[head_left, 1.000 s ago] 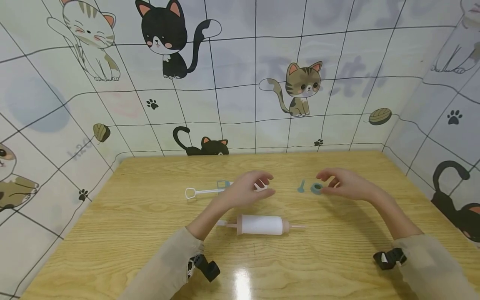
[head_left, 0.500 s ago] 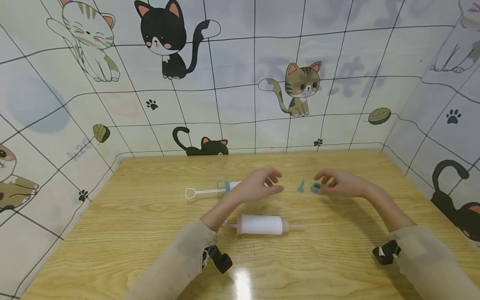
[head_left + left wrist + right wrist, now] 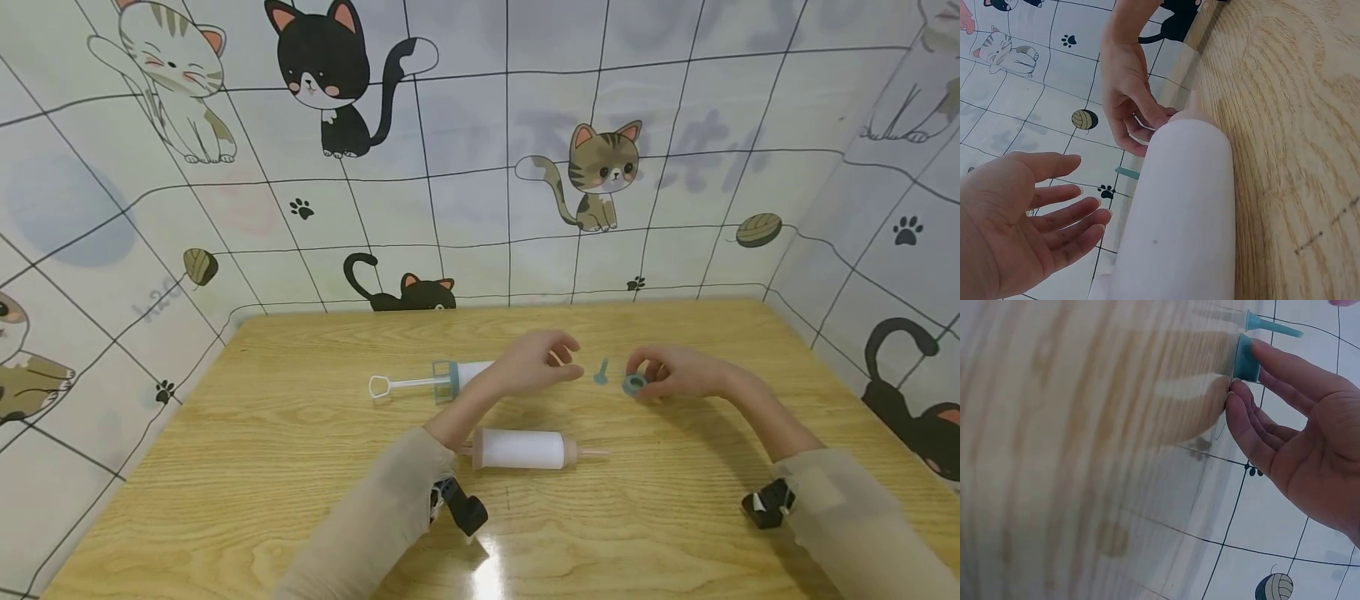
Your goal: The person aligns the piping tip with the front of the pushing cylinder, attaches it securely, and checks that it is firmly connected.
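Observation:
My right hand (image 3: 686,372) pinches a teal ring-shaped cap (image 3: 630,388) between thumb and fingers at the table's back right. In the right wrist view the thumb lies along one side of the cap (image 3: 1247,359) and fingertips meet its other edge. A small teal nozzle (image 3: 602,375) stands just left of it. My left hand (image 3: 536,364) hovers with loosely bent fingers, holding nothing, left of the nozzle. Beneath its wrist lies a large syringe with a white barrel (image 3: 471,372), teal collar and white plunger handle; its front end is hidden.
A second large syringe (image 3: 522,449), white with pinkish ends and a thin tip, lies nearer me; my left forearm covers its plunger. The wooden table (image 3: 660,533) ends at a cat-patterned wall (image 3: 480,208), with more wall on both sides.
My left hand has moved right, toward the teal nozzle, uncovering more of the teal-collared syringe's barrel. The right fingers have closed on the teal cap, which has shifted slightly toward me.

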Available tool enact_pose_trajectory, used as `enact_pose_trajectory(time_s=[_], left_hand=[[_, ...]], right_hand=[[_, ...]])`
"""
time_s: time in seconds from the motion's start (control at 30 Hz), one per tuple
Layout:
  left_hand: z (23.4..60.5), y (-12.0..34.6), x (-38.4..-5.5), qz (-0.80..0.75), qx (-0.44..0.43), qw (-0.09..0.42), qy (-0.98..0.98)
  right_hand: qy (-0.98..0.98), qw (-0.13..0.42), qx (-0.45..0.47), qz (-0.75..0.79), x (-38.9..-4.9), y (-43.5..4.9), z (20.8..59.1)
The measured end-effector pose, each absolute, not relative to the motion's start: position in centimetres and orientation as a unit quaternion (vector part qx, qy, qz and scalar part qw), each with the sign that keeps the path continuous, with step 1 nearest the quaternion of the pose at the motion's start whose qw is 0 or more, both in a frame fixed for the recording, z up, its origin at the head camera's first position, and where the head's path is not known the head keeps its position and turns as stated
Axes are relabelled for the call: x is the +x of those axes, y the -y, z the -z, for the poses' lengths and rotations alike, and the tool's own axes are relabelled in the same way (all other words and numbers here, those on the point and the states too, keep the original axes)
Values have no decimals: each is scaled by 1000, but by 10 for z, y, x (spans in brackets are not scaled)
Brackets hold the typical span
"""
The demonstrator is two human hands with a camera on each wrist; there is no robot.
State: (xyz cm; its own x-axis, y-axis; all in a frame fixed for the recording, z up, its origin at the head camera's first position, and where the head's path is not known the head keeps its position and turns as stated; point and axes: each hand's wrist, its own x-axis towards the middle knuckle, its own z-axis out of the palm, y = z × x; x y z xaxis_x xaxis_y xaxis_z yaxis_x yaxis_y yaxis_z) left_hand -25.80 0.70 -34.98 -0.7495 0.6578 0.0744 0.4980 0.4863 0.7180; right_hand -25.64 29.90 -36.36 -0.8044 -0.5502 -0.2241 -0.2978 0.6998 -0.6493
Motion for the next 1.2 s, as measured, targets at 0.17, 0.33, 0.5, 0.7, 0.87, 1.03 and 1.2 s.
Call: enact_pose_trajectory(time_s=[0.17,0.33,0.5,0.7,0.87,1.03,1.2], left_hand=[[351,-14,-260,-371,338,107,-858],[353,-22,-264,-366,338,115,-860],[356,-30,-269,-370,334,126,-858],[358,-38,-274,-381,320,138,-856],[360,-42,-276,-378,313,144,-860],[363,-47,-280,-406,300,165,-847],[367,-52,-284,-477,267,211,-810]], right_hand=[[-897,210,-241,305,-255,-297,364],[-895,215,-238,311,-254,-300,364],[-890,223,-232,322,-253,-301,362],[-885,217,-244,333,-250,-304,362],[-877,216,-256,344,-249,-307,363],[-878,217,-253,343,-249,-310,363],[-879,219,-253,341,-249,-311,363]])
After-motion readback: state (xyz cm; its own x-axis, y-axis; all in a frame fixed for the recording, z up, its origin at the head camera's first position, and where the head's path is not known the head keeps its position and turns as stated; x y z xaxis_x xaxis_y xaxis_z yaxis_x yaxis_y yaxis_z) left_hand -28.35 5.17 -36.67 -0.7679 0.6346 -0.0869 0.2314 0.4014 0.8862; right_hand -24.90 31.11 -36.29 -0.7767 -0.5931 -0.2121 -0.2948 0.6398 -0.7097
